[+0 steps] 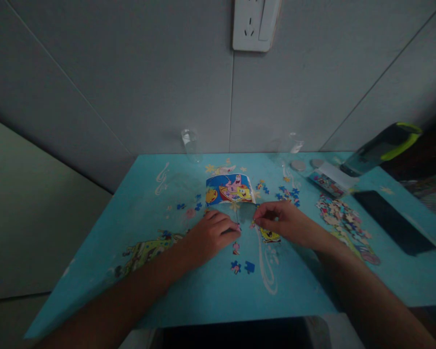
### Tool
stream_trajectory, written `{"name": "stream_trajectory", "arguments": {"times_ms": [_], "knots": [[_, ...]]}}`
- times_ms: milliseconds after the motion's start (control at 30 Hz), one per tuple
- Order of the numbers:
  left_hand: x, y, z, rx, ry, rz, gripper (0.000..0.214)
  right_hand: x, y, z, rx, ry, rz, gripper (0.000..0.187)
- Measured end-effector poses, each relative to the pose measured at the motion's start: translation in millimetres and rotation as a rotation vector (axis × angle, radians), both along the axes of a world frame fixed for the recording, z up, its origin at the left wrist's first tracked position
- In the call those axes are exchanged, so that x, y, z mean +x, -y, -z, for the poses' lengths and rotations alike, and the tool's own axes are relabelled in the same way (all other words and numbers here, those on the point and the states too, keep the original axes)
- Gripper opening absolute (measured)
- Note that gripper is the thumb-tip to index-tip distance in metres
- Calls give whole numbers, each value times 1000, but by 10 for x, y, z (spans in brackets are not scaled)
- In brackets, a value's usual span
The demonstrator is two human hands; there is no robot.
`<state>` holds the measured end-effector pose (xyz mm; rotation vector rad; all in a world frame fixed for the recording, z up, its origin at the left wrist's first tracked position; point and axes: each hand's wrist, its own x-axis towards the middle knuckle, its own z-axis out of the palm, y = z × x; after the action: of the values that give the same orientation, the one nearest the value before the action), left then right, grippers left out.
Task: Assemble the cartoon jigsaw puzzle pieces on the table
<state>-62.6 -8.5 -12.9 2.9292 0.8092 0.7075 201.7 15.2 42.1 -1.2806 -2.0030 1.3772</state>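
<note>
My right hand [281,220] pinches a small pinkish jigsaw puzzle piece [253,224] between thumb and fingertips, just above the table. Beside that hand lies a joined yellow puzzle section [270,235], partly covered by it. Across from it my left hand [215,236] is closed, with a bit of a pink puzzle piece [238,227] at its fingertips. Below the hands rest a pink piece [236,248], a blue-and-pink piece [236,267] and a blue piece [249,267]. Behind the hands a curled picture card [229,188] shows cartoon figures.
Loose blue pieces [288,194] lie behind my right hand. Farther right are a heap of mixed pieces [343,218], a dark phone [394,220], a small box [327,184] and a tilted bottle [374,150]. A clear cup [191,145] stands near the wall. A yellow-green cutout [145,252] lies left.
</note>
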Motion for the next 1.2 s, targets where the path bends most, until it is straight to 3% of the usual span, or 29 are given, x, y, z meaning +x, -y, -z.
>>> {"name": "stream_trajectory", "arguments": {"times_ms": [267, 500, 700, 767, 1000, 1200], "knots": [[100, 108, -133, -141, 115, -93, 29, -52, 67, 22, -74, -48, -34, 17], [217, 199, -102, -192, 189, -120, 11, -91, 104, 14, -64, -61, -87, 11], [176, 170, -124, -160, 157, -140, 12, -63, 106, 15, -46, -30, -145, 13], [161, 169, -131, -158, 151, -143, 13, -54, 91, 14, -32, -46, -107, 14], [115, 190, -136, -210, 135, -119, 15, 55, -85, 62, 62, -204, 222, 20], [118, 193, -135, -232, 67, -96, 12, 61, -121, 117, 116, -176, 259, 19]]}}
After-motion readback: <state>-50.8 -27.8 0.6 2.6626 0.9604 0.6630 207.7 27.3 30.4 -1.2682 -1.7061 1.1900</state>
